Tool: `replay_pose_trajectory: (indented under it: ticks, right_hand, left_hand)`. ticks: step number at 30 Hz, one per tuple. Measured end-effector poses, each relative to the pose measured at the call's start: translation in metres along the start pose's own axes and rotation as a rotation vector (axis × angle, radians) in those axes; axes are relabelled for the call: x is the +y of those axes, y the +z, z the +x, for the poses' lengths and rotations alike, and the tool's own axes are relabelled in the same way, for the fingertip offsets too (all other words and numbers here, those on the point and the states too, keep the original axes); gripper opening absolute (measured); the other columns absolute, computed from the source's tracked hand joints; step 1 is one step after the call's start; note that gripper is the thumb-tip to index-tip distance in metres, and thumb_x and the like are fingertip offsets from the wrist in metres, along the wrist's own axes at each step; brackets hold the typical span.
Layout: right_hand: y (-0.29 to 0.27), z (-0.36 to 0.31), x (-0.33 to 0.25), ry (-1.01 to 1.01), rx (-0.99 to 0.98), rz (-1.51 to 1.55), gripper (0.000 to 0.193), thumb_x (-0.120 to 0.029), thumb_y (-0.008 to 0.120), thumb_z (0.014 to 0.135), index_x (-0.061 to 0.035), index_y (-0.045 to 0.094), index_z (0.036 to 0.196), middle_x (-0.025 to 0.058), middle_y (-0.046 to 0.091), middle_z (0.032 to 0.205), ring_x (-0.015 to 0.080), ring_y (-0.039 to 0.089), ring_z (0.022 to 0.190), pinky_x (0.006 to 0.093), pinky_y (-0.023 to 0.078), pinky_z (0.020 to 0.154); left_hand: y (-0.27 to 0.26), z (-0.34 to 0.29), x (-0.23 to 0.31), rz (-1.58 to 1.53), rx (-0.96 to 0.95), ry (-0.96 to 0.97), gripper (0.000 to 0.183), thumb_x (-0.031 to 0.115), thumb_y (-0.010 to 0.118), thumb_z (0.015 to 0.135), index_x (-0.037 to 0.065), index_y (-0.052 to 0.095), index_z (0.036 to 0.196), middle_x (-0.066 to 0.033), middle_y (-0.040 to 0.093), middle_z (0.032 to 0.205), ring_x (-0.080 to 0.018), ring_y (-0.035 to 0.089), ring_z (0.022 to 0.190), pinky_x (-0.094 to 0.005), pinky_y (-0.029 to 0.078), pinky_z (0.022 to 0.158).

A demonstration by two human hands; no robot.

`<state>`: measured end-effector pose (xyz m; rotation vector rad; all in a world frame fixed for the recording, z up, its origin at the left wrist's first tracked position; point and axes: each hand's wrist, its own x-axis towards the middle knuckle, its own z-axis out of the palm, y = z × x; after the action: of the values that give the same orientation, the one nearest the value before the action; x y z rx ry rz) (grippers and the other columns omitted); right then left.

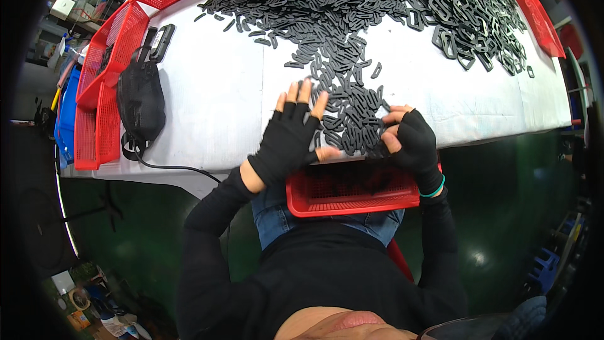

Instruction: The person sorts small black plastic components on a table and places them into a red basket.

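Observation:
A narrow trail of small black oblong plastic rings point(353, 110) runs toward me to the table's near edge. At its left side lies my left hand point(286, 135), in a black fingerless glove, open with fingers spread and thumb toward the rings. Along the right side rests my right hand point(412, 138), gloved alike, its fingers bent and cupped against the rings; no held piece shows. Just below the edge, at my lap, is a red plastic basket point(352, 206) with perforated walls. Dark shadow hides most of its inside.
The large heap of black rings point(314, 3) covers the far table, with bigger rectangular black frames point(465, 19) at right. Red baskets point(94, 129) line the left edge, near a black pouch point(140, 101) with a cable. Another red basket point(540, 19) stands far right.

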<state>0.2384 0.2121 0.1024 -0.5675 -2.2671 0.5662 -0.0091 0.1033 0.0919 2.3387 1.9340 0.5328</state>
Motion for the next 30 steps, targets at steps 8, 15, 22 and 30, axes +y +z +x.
replay_pose_trajectory:
  ticks: [8, 15, 22, 30]
  right_hand:
    - [0.003, 0.038, 0.002, -0.088, -0.045, 0.164, 0.011, -0.007, 0.069, 0.074, -0.0032, 0.06, 0.079, 0.0104, 0.062, 0.084, 0.0313, 0.06, 0.083, 0.0384, 0.048, 0.072]
    - [0.036, 0.137, 0.139, 0.097, 0.19, -0.21, 0.051, -0.038, 0.059, 0.089, -0.0054, 0.051, 0.127, 0.0199, 0.053, 0.126, 0.0368, 0.049, 0.118, 0.0438, 0.037, 0.101]
    - [0.081, 0.188, 0.147, 0.056, 0.069, -0.532, 0.06, -0.056, 0.056, 0.084, -0.0135, 0.054, 0.126, 0.0175, 0.051, 0.129, 0.0377, 0.046, 0.12, 0.0506, 0.035, 0.1]
    - [0.037, 0.145, 0.102, 0.046, 0.022, -0.065, 0.047, -0.039, 0.069, 0.08, -0.0065, 0.064, 0.114, 0.0185, 0.057, 0.123, 0.0334, 0.051, 0.116, 0.0419, 0.039, 0.098]
  left_hand:
    - [-0.007, 0.003, 0.016, -0.089, -0.103, 0.115, 0.103, 0.069, 0.058, 0.075, 0.006, 0.023, 0.149, -0.03, 0.017, 0.15, -0.0474, 0.018, 0.139, -0.0542, 0.015, 0.112]
    - [0.02, 0.078, -0.052, 0.09, 0.233, -0.165, 0.09, 0.06, 0.052, 0.087, 0.001, 0.021, 0.147, -0.0308, 0.021, 0.149, -0.046, 0.02, 0.138, -0.054, 0.015, 0.112]
    - [0.02, 0.081, -0.074, 0.131, 0.228, -0.272, 0.092, 0.064, 0.049, 0.086, -0.003, 0.025, 0.145, -0.0335, 0.028, 0.144, -0.0466, 0.024, 0.136, -0.0552, 0.017, 0.111]
    - [0.022, 0.095, -0.075, 0.119, 0.27, -0.071, 0.061, 0.029, 0.054, 0.093, -0.003, 0.035, 0.141, -0.0216, 0.038, 0.144, -0.0346, 0.028, 0.137, -0.0419, 0.016, 0.113]
